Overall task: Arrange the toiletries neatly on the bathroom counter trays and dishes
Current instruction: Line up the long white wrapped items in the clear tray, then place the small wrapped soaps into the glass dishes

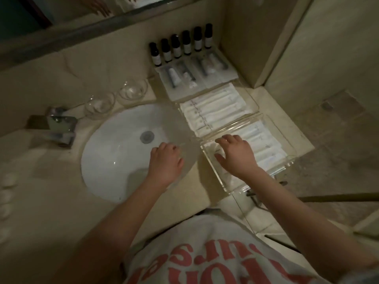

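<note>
At the far left edge of the counter point(51, 193), a few round white things point(6, 181) lie blurred and hard to make out. Next comes the metal tap point(61, 126), beside the white sink point(114, 156). Behind the sink, two glass bowls point(99, 106) sit side by side on the counter.

The left hand point(166, 160) lies palm down over the right rim of the sink. Its fingers are bent and the tips are hidden, so I cannot tell whether it grips anything.

Just to its right, the right hand point(235, 154) rests on the near clear tray point(288, 161), with its fingers spread flat and pressing on the white packets point(264, 144) lined up inside. It clasps nothing.

Touching that tray from behind is a second clear tray point(253, 101), which holds another row of long white packets point(215, 111). Further back lie sealed toiletry kits point(184, 78), laid flat. Against the wall behind them, six small dark bottles point(187, 46) stand upright in a line.
</note>
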{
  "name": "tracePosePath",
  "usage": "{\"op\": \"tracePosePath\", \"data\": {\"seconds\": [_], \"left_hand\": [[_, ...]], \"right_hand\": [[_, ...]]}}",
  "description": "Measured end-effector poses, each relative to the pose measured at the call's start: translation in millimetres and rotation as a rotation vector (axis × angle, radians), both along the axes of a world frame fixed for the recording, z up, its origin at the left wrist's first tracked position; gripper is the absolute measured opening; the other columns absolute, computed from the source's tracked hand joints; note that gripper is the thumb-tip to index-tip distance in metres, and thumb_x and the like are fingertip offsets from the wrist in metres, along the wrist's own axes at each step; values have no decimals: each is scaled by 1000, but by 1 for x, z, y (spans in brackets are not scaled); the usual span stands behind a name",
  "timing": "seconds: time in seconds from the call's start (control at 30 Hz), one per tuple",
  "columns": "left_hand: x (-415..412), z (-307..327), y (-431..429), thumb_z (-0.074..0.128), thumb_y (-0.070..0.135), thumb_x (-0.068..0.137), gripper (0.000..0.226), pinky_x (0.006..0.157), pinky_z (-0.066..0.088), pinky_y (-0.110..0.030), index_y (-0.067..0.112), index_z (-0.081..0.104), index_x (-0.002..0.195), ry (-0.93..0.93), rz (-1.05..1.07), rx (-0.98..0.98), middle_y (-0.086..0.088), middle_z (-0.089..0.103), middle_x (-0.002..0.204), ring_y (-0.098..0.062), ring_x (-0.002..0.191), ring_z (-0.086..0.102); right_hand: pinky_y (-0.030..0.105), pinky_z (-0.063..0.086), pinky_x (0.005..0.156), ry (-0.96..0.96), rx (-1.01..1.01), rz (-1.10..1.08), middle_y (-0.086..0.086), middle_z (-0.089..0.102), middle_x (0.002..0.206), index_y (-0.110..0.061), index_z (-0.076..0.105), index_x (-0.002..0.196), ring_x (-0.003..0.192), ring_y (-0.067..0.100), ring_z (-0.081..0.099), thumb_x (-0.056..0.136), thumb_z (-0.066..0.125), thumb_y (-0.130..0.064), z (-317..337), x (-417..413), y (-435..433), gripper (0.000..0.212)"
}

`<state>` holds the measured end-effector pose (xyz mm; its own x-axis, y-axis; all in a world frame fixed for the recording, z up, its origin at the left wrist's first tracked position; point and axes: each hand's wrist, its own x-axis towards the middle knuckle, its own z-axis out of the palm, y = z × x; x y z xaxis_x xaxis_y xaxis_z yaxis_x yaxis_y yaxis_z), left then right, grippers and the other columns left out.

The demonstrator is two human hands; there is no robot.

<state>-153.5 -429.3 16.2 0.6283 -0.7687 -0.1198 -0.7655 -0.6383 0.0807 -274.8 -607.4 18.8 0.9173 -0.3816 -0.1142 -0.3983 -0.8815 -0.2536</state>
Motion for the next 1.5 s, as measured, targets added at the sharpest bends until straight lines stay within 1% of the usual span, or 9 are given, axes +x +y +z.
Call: {"op": "tracePosePath", "data": {"seconds": [0.1, 0.23, 0.33, 0.57, 0.8, 0.93, 1.07, 1.3, 1.5], "left_hand": [[19, 3, 48, 56, 33, 76, 34, 67, 48, -38, 8, 70, 93, 36, 137, 43, -13, 69, 90, -33, 82, 64], [33, 15, 113, 47, 35, 91, 41, 88, 42, -40, 9, 59, 121, 69, 343, 69, -12, 60, 122, -32, 111, 53], [39, 27, 160, 40, 37, 96, 44, 93, 40, -36, 14, 47, 133, 48, 456, 111, -6, 48, 136, -27, 121, 46], [68, 13, 283, 46, 39, 91, 43, 93, 40, -38, 13, 50, 126, 98, 767, 159, -9, 51, 129, -28, 119, 45], [83, -3, 389, 52, 40, 88, 48, 97, 40, -42, 11, 47, 125, 141, 1073, 145, -13, 45, 131, -31, 123, 40], [88, -14, 426, 54, 45, 85, 52, 96, 39, -41, 11, 46, 123, 133, 1148, 101, -14, 44, 131, -30, 120, 42], [94, -30, 444, 54, 48, 83, 55, 98, 37, -41, 14, 43, 124, 234, 1213, 40, -12, 41, 133, -30, 119, 41], [103, -47, 458, 58, 32, 87, 35, 92, 43, -36, 12, 46, 113, 329, 1210, -147, -10, 49, 119, -27, 110, 48], [103, -54, 461, 62, 34, 84, 37, 85, 42, -32, 13, 47, 111, 339, 1235, -237, -8, 50, 115, -24, 105, 48]], "right_hand": [[43, 48, 83, 0, 8, 116, 11, 62, 117, -14, 58, 121, 106, 37, 56, 79, 64, -30, 5, 34, 34, 45], [41, 42, 92, 18, 35, 259, 8, 55, 129, -17, 50, 130, 117, 32, 49, 85, 57, -33, 10, 76, 86, 48], [42, 42, 96, 41, 43, 370, 8, 51, 134, -19, 46, 133, 121, 31, 46, 89, 53, -34, 11, 107, 127, 47], [39, 45, 93, 80, 90, 646, 8, 52, 133, -19, 46, 133, 117, 28, 49, 90, 53, -31, 14, 177, 238, 45], [39, 45, 91, 161, 106, 838, 9, 51, 129, -19, 42, 136, 115, 30, 49, 89, 54, -28, 14, 240, 340, 50], [39, 46, 92, 214, 116, 876, 10, 52, 128, -17, 44, 134, 114, 30, 50, 87, 56, -29, 6, 282, 387, 50], [39, 48, 91, 250, 113, 868, 13, 51, 128, -14, 40, 136, 113, 31, 51, 86, 58, -28, -6, 325, 427, 55], [44, 46, 91, 251, 80, 829, 15, 42, 131, -19, 32, 140, 117, 36, 47, 84, 61, -37, -31, 380, 478, 66], [39, 45, 80, 193, 15, 809, 12, 40, 126, -24, 48, 128, 111, 33, 44, 89, 51, -29, -47, 388, 497, 39]]}}
